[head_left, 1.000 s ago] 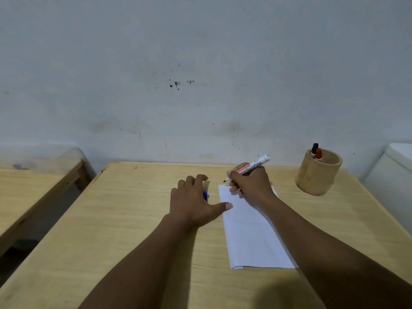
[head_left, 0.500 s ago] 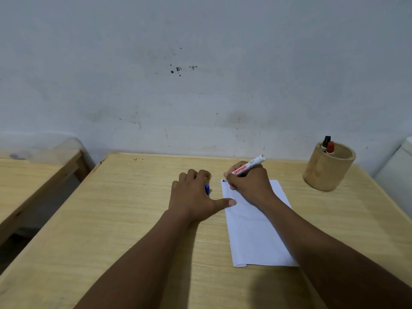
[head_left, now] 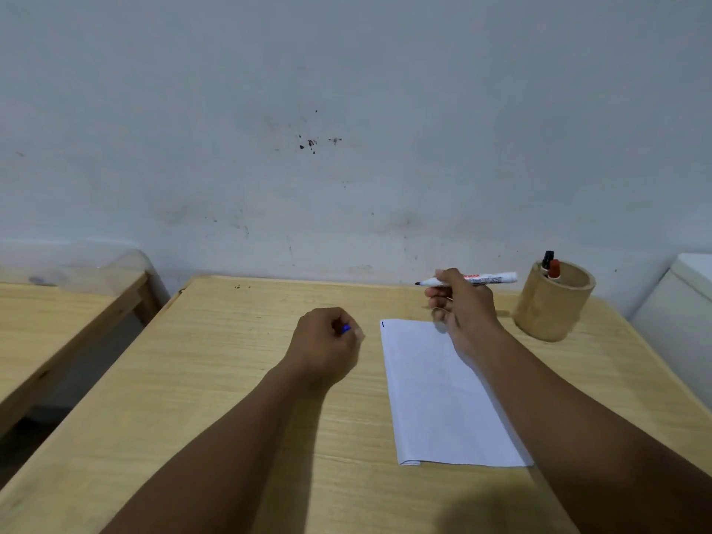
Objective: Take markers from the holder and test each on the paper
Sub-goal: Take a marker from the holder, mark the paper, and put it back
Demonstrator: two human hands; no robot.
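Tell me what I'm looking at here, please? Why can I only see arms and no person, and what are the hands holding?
The camera sits on a person's head and looks forward and down, so you see only their two arms reaching out, as if they were your own. There is no robot here, just bare hands.

They are at a wooden table against a pale wall. On it lies a white sheet of paper with one tiny blue mark at its far left corner. To the right stands a round wooden holder with two markers poking out, one with a black top and one with a red top.

The right hand holds an uncapped white marker above the table, tip pointing left. The left hand is closed in a fist around something small and blue, perhaps that marker's cap, though I can't be sure.
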